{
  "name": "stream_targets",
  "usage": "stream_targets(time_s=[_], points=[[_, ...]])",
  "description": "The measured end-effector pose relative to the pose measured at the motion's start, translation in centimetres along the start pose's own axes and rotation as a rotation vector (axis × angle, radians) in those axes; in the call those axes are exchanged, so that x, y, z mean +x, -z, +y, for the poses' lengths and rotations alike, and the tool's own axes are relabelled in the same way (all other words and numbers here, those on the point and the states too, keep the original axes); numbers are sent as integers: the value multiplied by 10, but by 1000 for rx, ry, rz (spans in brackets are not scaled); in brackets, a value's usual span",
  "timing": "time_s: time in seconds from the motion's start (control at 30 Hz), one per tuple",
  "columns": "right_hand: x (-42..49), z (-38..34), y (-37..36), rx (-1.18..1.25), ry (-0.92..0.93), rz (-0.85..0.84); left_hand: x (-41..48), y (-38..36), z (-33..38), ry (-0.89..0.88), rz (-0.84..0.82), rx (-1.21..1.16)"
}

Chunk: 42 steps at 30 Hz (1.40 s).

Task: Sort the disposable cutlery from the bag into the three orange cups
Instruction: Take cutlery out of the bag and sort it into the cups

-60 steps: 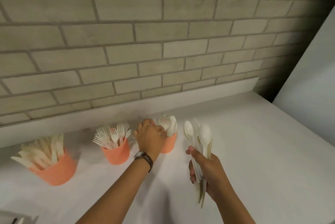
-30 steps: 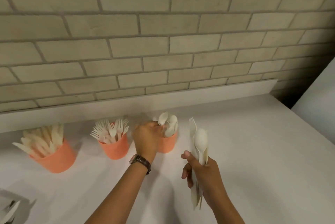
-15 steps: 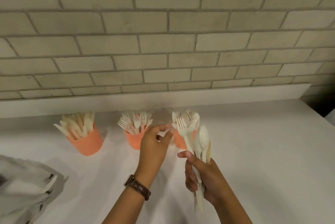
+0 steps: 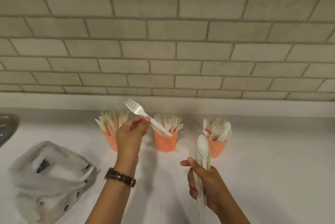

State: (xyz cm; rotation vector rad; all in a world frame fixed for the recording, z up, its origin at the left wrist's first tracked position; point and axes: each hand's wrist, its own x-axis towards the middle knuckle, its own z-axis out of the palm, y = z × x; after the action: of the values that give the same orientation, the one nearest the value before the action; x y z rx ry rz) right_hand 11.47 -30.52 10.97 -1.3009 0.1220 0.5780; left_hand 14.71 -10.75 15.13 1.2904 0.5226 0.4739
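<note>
Over the white tabletop, my left hand pinches a fork that next needs dropping into the middle cup, while my right hand grips the unsorted bundle.

L hand pinching fork above fork cup, R hand gripping cutlery bundle, bag at left

Two bare forearms, one wristwatch.
The wristwatch has a dark brown, glossy strap and circles the left wrist just behind the left grip. Right of the wristwatch, the right forearm runs unclothed up to the right grip.
</note>
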Motion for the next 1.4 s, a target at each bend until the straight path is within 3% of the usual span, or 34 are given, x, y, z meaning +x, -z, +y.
stream_targets(time_s=[0.17,0.3,0.43,0.53,0.67,0.73,0.83,0.9,1.03,1.17,1.27,1.4], points=[[0,-8,6,110,-1,13,39,-25,-26,-220,94,267],[-1,-12,11,154,14,2,52,-33,-64,-133,-38,559],[2,-14,15,170,10,12,36,-31,-58,-126,-32,605],[6,-15,13,114,-3,34,2,-27,-42,-108,-182,513],[13,-14,-2,-85,4,14,-33,-19,-25,138,-539,567],[17,-10,-14,-165,7,-5,-35,-8,-21,164,-553,497],[22,-5,-34,-196,-10,-42,-28,15,-12,166,-437,429],[25,-3,-44,-140,-50,-76,-16,33,1,96,-265,383],[35,3,-51,-14,-76,-70,27,74,27,-222,161,350],[39,6,-51,19,-81,-57,57,95,42,-520,422,468],[38,7,-52,34,-82,-54,74,100,25,-580,488,652],[36,3,-53,84,-101,-65,88,104,-25,-343,332,918]])
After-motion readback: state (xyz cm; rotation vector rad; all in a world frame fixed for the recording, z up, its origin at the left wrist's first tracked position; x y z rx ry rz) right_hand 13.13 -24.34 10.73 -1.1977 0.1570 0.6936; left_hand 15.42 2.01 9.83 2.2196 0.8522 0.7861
